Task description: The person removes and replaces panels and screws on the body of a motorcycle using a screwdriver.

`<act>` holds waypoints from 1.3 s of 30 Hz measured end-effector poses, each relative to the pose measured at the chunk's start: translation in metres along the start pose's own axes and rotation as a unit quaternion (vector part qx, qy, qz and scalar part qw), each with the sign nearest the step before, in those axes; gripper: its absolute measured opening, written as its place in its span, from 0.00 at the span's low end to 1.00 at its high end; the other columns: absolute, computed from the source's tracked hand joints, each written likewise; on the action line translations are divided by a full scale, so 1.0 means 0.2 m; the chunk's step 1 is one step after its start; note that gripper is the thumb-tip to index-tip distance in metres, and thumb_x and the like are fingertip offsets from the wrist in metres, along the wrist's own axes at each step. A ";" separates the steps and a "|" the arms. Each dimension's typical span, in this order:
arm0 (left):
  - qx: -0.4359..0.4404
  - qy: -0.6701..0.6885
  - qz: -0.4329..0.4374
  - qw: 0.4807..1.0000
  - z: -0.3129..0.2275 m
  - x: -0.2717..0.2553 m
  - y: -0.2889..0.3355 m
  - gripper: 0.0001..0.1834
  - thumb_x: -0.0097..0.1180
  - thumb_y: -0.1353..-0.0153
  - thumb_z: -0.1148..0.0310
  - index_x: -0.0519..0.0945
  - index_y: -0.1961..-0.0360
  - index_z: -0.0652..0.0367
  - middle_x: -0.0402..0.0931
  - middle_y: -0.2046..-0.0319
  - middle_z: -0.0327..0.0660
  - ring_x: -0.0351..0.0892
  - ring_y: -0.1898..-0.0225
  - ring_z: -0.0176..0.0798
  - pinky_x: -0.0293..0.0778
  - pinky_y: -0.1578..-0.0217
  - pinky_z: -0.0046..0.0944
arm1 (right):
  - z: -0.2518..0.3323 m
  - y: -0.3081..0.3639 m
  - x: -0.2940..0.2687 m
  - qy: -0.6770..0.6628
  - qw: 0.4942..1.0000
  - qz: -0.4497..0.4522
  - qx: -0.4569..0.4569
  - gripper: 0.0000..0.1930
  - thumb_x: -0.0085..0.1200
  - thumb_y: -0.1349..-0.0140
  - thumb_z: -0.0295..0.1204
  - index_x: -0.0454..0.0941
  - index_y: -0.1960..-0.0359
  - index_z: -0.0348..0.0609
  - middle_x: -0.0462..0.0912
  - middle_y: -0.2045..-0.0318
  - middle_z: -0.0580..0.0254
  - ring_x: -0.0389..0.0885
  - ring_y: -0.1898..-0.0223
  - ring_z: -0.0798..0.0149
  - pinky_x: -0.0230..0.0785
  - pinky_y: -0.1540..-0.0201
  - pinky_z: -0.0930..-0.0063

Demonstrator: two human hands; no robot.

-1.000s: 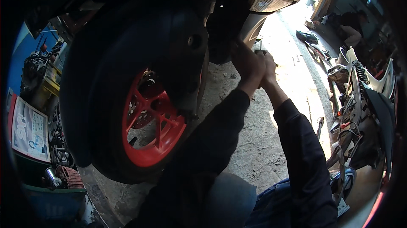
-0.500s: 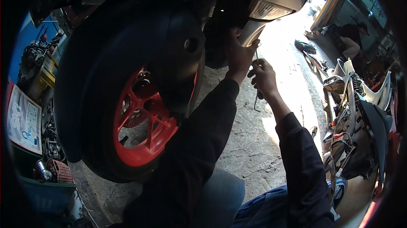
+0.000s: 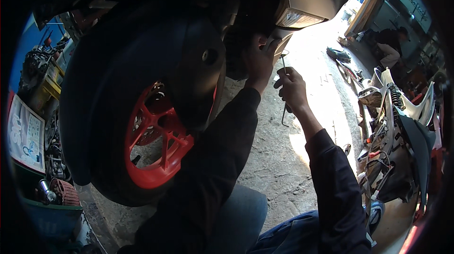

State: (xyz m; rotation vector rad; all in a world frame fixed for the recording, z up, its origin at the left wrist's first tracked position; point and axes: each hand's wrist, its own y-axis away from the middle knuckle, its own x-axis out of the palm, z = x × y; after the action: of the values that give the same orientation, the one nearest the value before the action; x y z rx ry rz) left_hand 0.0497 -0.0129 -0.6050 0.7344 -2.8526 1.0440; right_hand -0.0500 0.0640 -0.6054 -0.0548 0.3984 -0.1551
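Under the body of a motor scooter, my left hand (image 3: 259, 62) reaches up and is closed around the lower edge of a pale body panel (image 3: 285, 38); some of its fingertips are in shadow. To its right, my right hand (image 3: 292, 87) is wrapped around a thin bent metal rod (image 3: 284, 118). This rod stands nearly upright, its top close to the panel and its bent lower end sticking out below my fist. The scooter's wheel with a red rim (image 3: 153, 178) and a dark mudguard (image 3: 189, 65) is left of my hands. Above them sits a clear lamp lens (image 3: 299, 18).
Stripped scooter frames and body parts (image 3: 395, 126) crowd the right side. Farther back a person (image 3: 390, 46) is bent over. On the left are engine parts (image 3: 35, 67), a picture board (image 3: 27, 133) and a red basket (image 3: 66, 191). The rough concrete floor (image 3: 274, 169) is brightly sunlit in places.
My left hand has shifted slightly left with the panel edge. My right hand, still on the rod, has moved a little left and down. The view has shifted slightly.
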 end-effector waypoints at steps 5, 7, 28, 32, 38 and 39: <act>-0.014 0.005 0.061 0.998 -0.02 -0.03 -0.02 0.16 0.67 0.50 0.65 0.73 0.72 0.65 0.73 0.75 0.40 0.74 0.70 0.34 0.71 0.63 0.35 | 0.04 0.00 -0.04 -0.002 1.000 -0.016 0.003 0.11 0.44 0.33 0.33 0.73 0.56 0.40 0.79 0.78 0.62 0.68 0.86 0.76 0.60 0.85 0.82; -0.019 0.022 0.073 0.997 -0.02 -0.05 -0.03 0.16 0.67 0.50 0.65 0.73 0.73 0.65 0.73 0.75 0.40 0.74 0.70 0.34 0.70 0.63 0.35 | 0.06 -0.02 -0.03 0.000 1.000 -0.021 -0.001 0.16 0.44 0.34 0.38 0.74 0.56 0.37 0.80 0.78 0.57 0.72 0.83 0.71 0.65 0.78 0.75; 0.064 -0.076 0.072 0.992 -0.02 -0.08 -0.29 0.26 0.59 0.45 0.60 0.73 0.44 0.53 0.81 0.69 0.45 0.82 0.69 0.46 0.73 0.61 0.44 | 0.37 0.02 -0.07 0.518 0.774 -0.073 -0.356 0.25 0.49 0.39 0.27 0.63 0.40 0.62 0.80 0.77 0.56 0.81 0.77 0.53 0.73 0.76 0.62; 0.029 0.117 0.076 0.990 0.06 -0.06 -0.34 0.26 0.60 0.43 0.59 0.73 0.44 0.53 0.79 0.57 0.43 0.80 0.59 0.39 0.72 0.55 0.37 | 0.57 0.04 -0.08 0.641 0.673 -0.072 -0.362 0.21 0.47 0.42 0.24 0.63 0.47 0.55 0.79 0.76 0.57 0.83 0.75 0.54 0.74 0.77 0.64; -0.180 0.369 0.139 0.901 0.02 0.00 -0.33 0.26 0.63 0.46 0.67 0.73 0.46 0.58 0.75 0.52 0.40 0.74 0.51 0.34 0.70 0.50 0.32 | 0.57 0.01 -0.07 0.671 0.645 -0.053 -0.362 0.24 0.49 0.43 0.24 0.60 0.44 0.46 0.79 0.80 0.55 0.82 0.79 0.57 0.74 0.79 0.66; -0.192 0.382 0.140 0.893 0.02 0.00 -0.34 0.26 0.64 0.47 0.68 0.73 0.46 0.58 0.75 0.52 0.40 0.74 0.51 0.34 0.70 0.49 0.32 | 0.58 0.01 -0.06 0.671 0.645 -0.054 -0.362 0.24 0.49 0.43 0.24 0.60 0.44 0.46 0.79 0.80 0.55 0.82 0.79 0.57 0.74 0.79 0.66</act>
State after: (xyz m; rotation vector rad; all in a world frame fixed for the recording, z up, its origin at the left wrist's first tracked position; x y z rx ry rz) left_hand 0.0790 -0.0608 -0.5661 -0.1208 -2.3507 0.5537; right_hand -0.0159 0.0707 -0.4945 -0.8042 1.9712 -0.1186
